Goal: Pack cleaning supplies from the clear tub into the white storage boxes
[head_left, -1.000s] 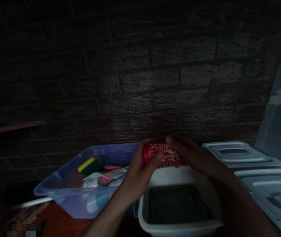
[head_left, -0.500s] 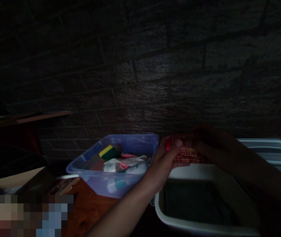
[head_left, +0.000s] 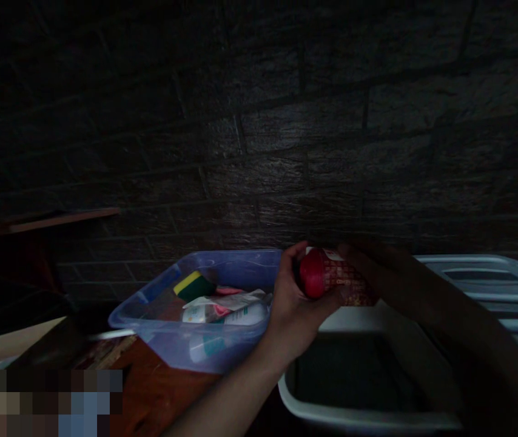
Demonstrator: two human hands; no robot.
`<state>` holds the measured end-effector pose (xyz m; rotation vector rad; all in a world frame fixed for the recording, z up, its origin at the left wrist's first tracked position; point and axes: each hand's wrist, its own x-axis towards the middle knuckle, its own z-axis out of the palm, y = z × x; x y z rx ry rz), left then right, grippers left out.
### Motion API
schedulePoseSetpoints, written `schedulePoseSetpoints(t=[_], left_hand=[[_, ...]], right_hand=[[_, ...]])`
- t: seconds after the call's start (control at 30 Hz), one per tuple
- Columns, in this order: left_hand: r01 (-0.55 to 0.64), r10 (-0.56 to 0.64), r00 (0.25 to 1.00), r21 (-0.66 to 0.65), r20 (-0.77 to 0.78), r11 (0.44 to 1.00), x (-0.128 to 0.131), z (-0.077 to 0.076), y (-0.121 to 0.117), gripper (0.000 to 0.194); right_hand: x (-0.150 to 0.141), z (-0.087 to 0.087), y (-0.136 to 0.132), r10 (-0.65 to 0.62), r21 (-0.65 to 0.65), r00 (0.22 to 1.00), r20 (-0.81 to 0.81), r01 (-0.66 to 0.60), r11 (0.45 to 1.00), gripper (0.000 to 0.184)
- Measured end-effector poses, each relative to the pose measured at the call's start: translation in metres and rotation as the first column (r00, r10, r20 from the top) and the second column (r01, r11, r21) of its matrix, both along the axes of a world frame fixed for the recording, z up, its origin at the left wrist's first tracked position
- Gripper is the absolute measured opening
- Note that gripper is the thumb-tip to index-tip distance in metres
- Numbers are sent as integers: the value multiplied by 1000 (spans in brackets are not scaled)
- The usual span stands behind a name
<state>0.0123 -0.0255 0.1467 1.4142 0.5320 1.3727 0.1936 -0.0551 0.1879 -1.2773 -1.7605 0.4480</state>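
A red patterned jar (head_left: 338, 276) with a smooth red lid lies sideways between my two hands, above the far rim of a white tub (head_left: 289, 394). My left hand (head_left: 298, 300) is wrapped round the lid end, its thumb underneath along the side. In deep shadow, my right hand (head_left: 372, 267) closes on the other end of the jar; its fingertips are partly lost in the dark. Something dark (head_left: 354, 370) sits inside the tub, too dim to name.
Left of the tub stands a translucent blue bin (head_left: 150, 315) with a yellow-green sponge (head_left: 194, 286), a white bottle (head_left: 247, 314) and packets. White lids (head_left: 481, 276) lie at the right. A dark brick wall (head_left: 259, 152) rises behind, and a wooden shelf (head_left: 59, 220) juts in at left.
The jar has turned in my hands, so its lid end now faces me more. My left hand has shifted its hold. The view has swung left.
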Motion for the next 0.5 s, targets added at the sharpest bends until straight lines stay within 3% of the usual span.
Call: schedulePoseSetpoints(t=[0.17,0.3,0.4,0.5], left_hand=[[-43,43,999,0,15,999,2,0,6,66],[99,-96,995,-157,30,983,3,3,2,62],[132,-127,991,-204,39,970,1,6,-1,63],[63,-62,998,-171,6,983,-1,9,-2,61]], right_hand=[[-7,7,-1,-68,91,996,56,63,994,32],[-7,11,-4,-125,147,985,119,107,983,22],[-6,11,-6,-109,147,990,91,94,985,16],[-5,10,-7,-40,108,997,62,34,994,13]])
